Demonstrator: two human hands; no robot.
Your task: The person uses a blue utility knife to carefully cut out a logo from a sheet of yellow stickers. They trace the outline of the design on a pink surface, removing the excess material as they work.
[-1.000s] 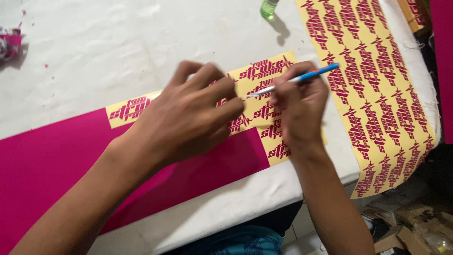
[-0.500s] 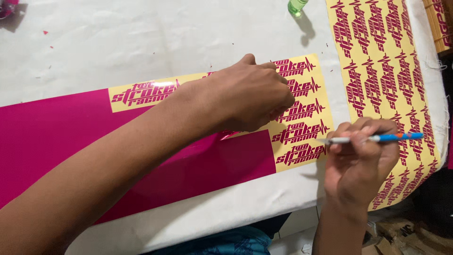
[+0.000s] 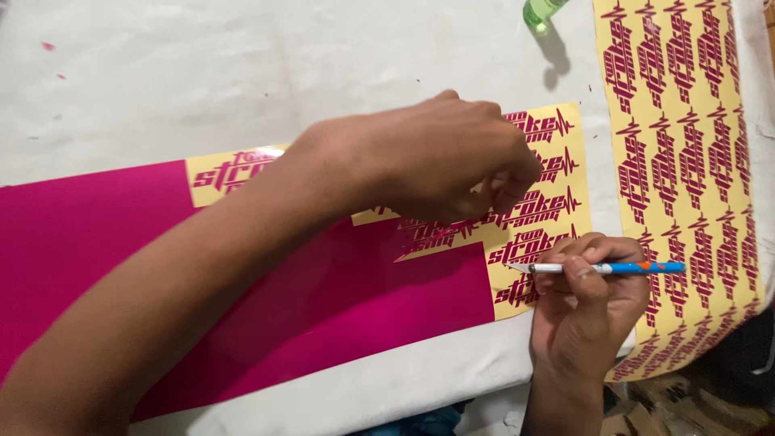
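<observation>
**Q:** Fingers [image 3: 504, 182] of the left hand [image 3: 428, 157]: what state?

**A:** Pinched shut above the right end of the magenta vinyl sheet [image 3: 323, 307], where the yellow backing [image 3: 557, 234] shows cut lettering. Whether they grip film cannot be told.

**Q:** And further right?

**A:** The right hand [image 3: 589, 311] is clenched on a blue craft knife [image 3: 605, 267], tip at the sheet's right end. Judged step: weeding waste film. The next move calls for a slow, low pull, with the blade steadying the letters.
</observation>
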